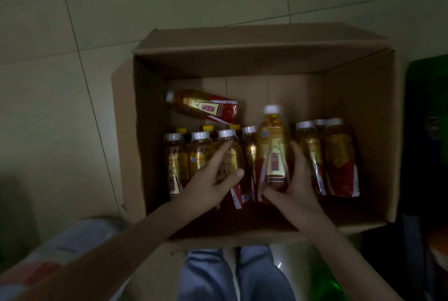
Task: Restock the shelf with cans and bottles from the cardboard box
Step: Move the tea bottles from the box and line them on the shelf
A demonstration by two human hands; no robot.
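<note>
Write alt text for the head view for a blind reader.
A person's hands reach into an open cardboard box of white-capped amber bottles: the right hand grips a raised bottle, the left hand holds a standing bottle. A third bottle lies on its side behind.

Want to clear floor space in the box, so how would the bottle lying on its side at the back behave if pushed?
The lying bottle would probably roll: its round body rests sideways on the cardboard box floor, with bare space behind. It looks full of amber liquid, so likely heavy for its size.
</note>
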